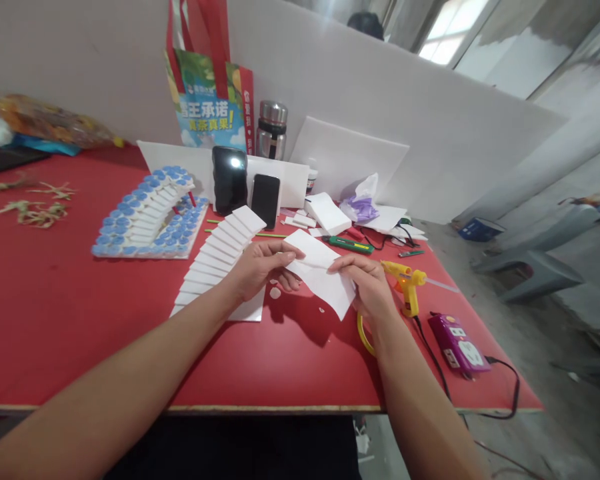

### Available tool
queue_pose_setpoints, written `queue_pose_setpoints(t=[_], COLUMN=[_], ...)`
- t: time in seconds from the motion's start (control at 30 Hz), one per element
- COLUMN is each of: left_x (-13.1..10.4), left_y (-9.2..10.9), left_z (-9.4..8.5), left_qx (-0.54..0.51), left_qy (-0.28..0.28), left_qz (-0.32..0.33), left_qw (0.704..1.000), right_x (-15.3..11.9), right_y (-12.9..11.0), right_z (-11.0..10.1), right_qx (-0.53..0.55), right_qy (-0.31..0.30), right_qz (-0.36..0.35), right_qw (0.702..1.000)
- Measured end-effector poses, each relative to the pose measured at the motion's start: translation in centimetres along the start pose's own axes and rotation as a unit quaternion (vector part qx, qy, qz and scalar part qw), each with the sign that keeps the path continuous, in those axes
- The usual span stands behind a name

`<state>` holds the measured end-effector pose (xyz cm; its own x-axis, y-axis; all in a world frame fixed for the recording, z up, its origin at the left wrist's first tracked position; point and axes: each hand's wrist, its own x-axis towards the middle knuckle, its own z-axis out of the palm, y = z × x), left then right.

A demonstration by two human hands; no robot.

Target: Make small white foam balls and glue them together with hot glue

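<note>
A creased sheet of white paper is held above the red table, with a fold across its middle. My left hand pinches its left edge between thumb and fingers. At the right edge, my right hand grips it the same way. Beside my left forearm lies a white stepped piece, fanned like a curved stair. Further left stands a curved model covered in blue rounds, with white steps. Small white scraps lie below the paper.
A yellow glue gun, a purple power strip and cords are at the right. Behind the hands are a green cutter, two phones, a steel flask and a bag. The red table's front edge is near my body.
</note>
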<state>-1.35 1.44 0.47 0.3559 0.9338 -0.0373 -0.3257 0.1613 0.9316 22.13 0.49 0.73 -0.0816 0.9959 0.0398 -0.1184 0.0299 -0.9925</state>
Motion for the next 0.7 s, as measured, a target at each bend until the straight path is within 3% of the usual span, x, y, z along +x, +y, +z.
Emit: queue_pose_setpoints(t=[0.13,0.23,0.37,0.47,0.57,0.7], left_x=[0.0,0.0,-0.2,-0.3,-0.2,0.0], left_y=[0.3,0.4,0.2,0.1,0.0,0.0], left_z=[-0.3,-0.4,-0.2,0.0,-0.1,-0.2], left_qx=[0.034,0.062,0.100,0.142,0.174,0.199], left_qy=[-0.006,-0.038,-0.121,-0.133,-0.120,-0.109], left_qz=[0.006,0.000,-0.026,-0.024,-0.014,-0.024], left_qw=[0.999,0.997,0.987,0.981,0.977,0.974], right_x=[0.5,1.0,0.9,0.3,-0.1,-0.1], right_y=[-0.3,-0.5,-0.6,-0.5,-0.4,-0.2], right_z=[-1.4,-1.9,-1.3,-0.5,0.0,-0.1], right_qx=[0.009,0.048,0.062,0.016,-0.062,-0.079], right_qy=[0.040,0.053,-0.046,-0.140,-0.175,-0.186], right_qz=[-0.075,-0.063,0.076,0.177,0.175,0.171], right_qw=[0.996,0.995,0.994,0.974,0.967,0.964])
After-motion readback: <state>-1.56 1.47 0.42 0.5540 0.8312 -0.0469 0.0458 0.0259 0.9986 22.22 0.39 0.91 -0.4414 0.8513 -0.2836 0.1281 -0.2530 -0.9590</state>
